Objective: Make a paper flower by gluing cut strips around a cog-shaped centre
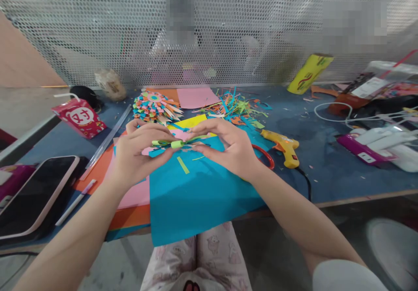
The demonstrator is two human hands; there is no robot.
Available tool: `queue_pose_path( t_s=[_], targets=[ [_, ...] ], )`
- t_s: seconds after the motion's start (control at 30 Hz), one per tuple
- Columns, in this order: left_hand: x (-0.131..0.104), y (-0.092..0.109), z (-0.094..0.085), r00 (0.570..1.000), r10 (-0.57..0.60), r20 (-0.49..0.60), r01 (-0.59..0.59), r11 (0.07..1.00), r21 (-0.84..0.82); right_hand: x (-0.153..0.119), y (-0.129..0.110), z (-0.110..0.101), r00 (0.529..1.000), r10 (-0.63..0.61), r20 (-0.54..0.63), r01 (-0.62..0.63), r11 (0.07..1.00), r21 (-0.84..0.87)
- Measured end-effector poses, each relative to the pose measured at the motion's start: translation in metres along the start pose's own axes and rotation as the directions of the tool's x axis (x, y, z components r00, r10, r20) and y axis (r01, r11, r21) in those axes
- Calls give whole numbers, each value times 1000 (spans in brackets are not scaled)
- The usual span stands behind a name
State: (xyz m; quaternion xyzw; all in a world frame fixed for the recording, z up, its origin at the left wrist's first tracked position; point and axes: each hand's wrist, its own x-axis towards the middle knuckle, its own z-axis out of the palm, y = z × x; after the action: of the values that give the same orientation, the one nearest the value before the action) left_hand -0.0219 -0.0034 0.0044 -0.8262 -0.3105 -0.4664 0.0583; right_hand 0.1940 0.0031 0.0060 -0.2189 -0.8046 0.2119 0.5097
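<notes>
Between both hands is a small bow-like paper piece [177,144] with green loops and blue strips, held above the blue paper sheet [196,195]. My left hand [139,149] pinches its left end, fingers over the top and thumb below. Its right end is gripped by the fingers and thumb of my right hand [228,147]. Loose green paper strips [183,165] lie on the blue sheet just under the hands. Behind my left hand stands a round multicoloured paper flower [155,106]. Red-handled scissors [264,156] are partly hidden behind my right wrist.
A yellow glue gun [284,147] with a black cord lies to the right. Shredded paper strips [235,106] are heaped at the back. On the left are a phone [39,195], clear glue sticks [111,136] and a red snack pouch [80,116]. A perforated metal screen [107,29] closes off the back.
</notes>
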Motion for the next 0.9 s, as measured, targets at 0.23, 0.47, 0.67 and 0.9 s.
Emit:
queue_pose_path(
  t_s=[0.23, 0.47, 0.67, 0.9],
  targets=[
    [-2, -3, -4, 981, 185, -65, -179, 980, 85, 1, -3, -1, 996, -86, 6, 86, 996, -7],
    [-3, -1, -6, 945, 304, -122, -289, 949, 129, -1, -2, -3, 950, -310, 34, 310, 927, -214],
    [-3, 0, -8, 962, 262, -75, -252, 960, 120, -1, -2, -4, 943, -326, 60, 330, 906, -266],
    [-1, -1, -8, 964, 256, -70, -242, 956, 167, 1, -2, -4, 951, -308, 33, 308, 930, -199]
  ],
)
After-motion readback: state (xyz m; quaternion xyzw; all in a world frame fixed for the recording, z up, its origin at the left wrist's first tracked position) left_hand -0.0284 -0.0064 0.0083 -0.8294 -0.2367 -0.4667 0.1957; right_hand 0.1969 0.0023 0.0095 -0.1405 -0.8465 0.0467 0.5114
